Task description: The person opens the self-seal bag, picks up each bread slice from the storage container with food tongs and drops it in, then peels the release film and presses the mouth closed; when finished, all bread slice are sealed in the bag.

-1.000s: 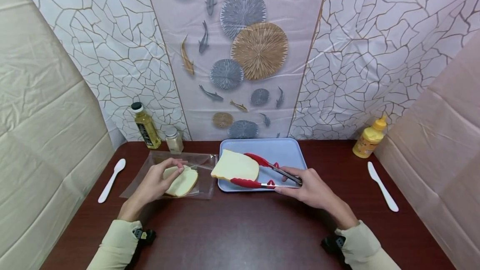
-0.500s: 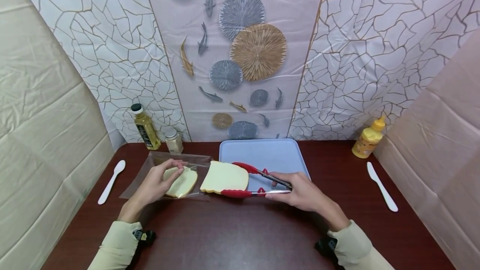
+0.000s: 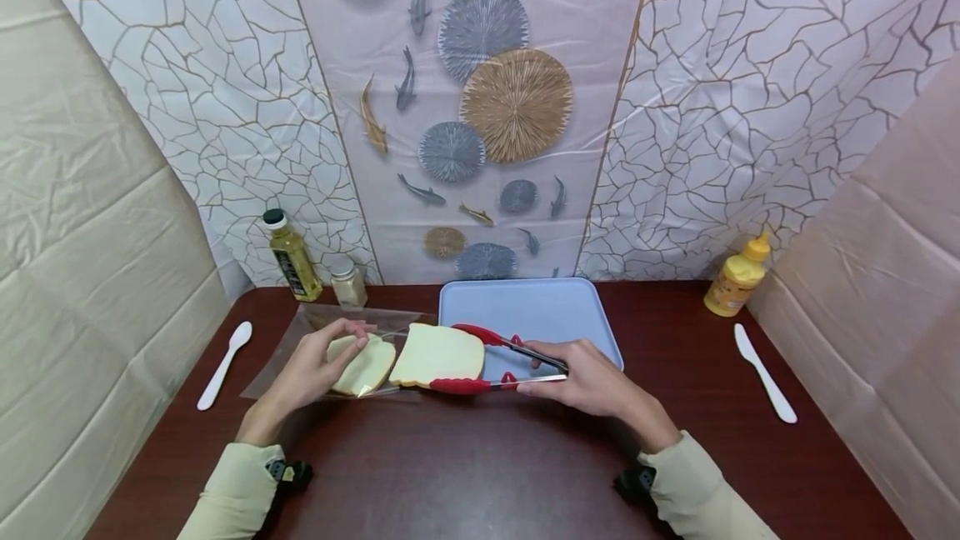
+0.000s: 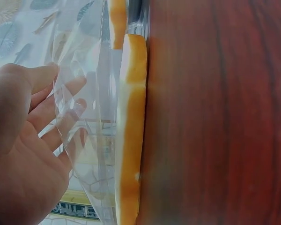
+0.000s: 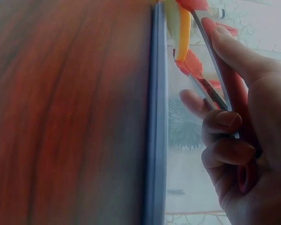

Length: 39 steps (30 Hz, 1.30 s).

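My right hand (image 3: 592, 380) grips red-tipped metal tongs (image 3: 498, 362) that clamp a slice of white bread (image 3: 438, 355), held at the mouth of a clear plastic bag (image 3: 315, 326) left of the blue tray (image 3: 555, 307). My left hand (image 3: 311, 369) lifts the bag's upper film, fingers against the plastic (image 4: 79, 103). Another bread slice (image 3: 363, 365) lies inside the bag, seen edge-on (image 4: 131, 140) on the dark wooden table. In the right wrist view my fingers (image 5: 225, 122) curl round the tong arms (image 5: 210, 70) beside the tray rim (image 5: 157, 117).
An oil bottle (image 3: 291, 255) and a small shaker (image 3: 348, 280) stand at the back left. A white plastic spoon (image 3: 223, 363) lies far left, a white plastic knife (image 3: 765, 373) far right, and a yellow mustard bottle (image 3: 737, 277) back right. Patterned sheets wall the table.
My right hand has carried the tongs and bread slice leftward, off the tray to the bag's mouth. My left hand has stayed on the bag.
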Each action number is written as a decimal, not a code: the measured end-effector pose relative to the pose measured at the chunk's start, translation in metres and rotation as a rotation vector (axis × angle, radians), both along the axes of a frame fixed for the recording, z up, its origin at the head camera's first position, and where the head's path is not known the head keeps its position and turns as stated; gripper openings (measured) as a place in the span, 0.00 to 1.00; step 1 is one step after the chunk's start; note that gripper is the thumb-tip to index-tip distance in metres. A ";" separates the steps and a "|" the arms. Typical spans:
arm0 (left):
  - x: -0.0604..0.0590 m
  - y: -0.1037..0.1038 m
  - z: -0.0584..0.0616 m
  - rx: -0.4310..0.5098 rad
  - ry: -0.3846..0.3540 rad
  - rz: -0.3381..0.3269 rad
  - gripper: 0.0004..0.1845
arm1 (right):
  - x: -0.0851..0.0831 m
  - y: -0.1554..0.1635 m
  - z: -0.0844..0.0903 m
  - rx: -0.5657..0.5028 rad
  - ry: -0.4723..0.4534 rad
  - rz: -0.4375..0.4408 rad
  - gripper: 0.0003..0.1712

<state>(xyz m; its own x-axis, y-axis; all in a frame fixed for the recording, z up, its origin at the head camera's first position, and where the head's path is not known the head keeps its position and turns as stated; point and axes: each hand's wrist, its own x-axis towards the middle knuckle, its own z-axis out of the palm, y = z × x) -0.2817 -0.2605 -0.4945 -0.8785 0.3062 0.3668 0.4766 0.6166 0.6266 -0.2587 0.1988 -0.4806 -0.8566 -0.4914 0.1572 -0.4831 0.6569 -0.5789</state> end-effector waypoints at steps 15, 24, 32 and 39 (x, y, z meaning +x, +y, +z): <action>0.000 0.000 0.000 0.031 0.025 -0.024 0.02 | -0.012 -0.022 -0.006 -0.043 -0.030 0.008 0.47; 0.000 0.000 0.001 0.018 0.016 0.003 0.02 | -0.019 -0.037 -0.010 -0.063 -0.013 0.017 0.46; 0.000 -0.002 0.000 0.021 0.034 0.001 0.04 | -0.024 -0.058 -0.012 -0.055 0.008 0.044 0.44; 0.000 -0.002 0.001 0.040 0.058 -0.014 0.03 | -0.026 -0.064 -0.012 -0.064 -0.021 0.043 0.46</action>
<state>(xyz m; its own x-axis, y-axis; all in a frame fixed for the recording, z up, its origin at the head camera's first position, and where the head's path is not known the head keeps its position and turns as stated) -0.2818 -0.2627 -0.4938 -0.8511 0.3025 0.4291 0.5212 0.5842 0.6221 -0.2849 0.1351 -0.4928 -0.8386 -0.5169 0.1720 -0.4971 0.5970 -0.6296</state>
